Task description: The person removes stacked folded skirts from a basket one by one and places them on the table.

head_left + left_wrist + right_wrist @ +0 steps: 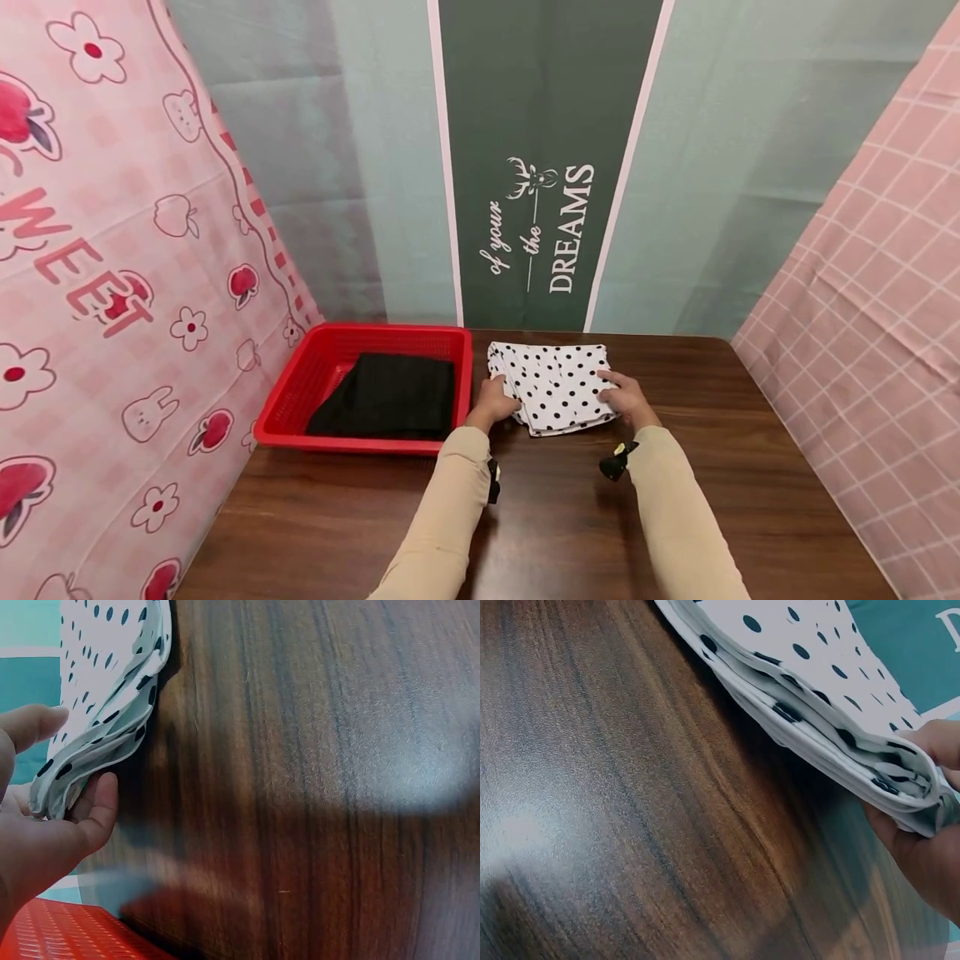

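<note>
A folded white cloth with black polka dots (pixel 558 387) lies between the two hands near the back of the table, its layers stacked in several folds. My left hand (pixel 497 402) grips its left side; in the left wrist view the thumb is over the dotted cloth (pixel 101 697) and the fingers are tucked under the edge. On the opposite side my right hand (pixel 624 398) holds the right edge. The right wrist view shows that hand (pixel 930 847) with fingers beneath and thumb on top of the folded layers (pixel 817 727).
Left of the cloth stands a red plastic basket (pixel 360 444) with a folded black cloth (pixel 390 396) inside. The brown wooden table (pixel 547 533) meets a green printed curtain (pixel 555 100) behind. Pink patterned sheets hang at the left (pixel 112 292) and right (pixel 877 275).
</note>
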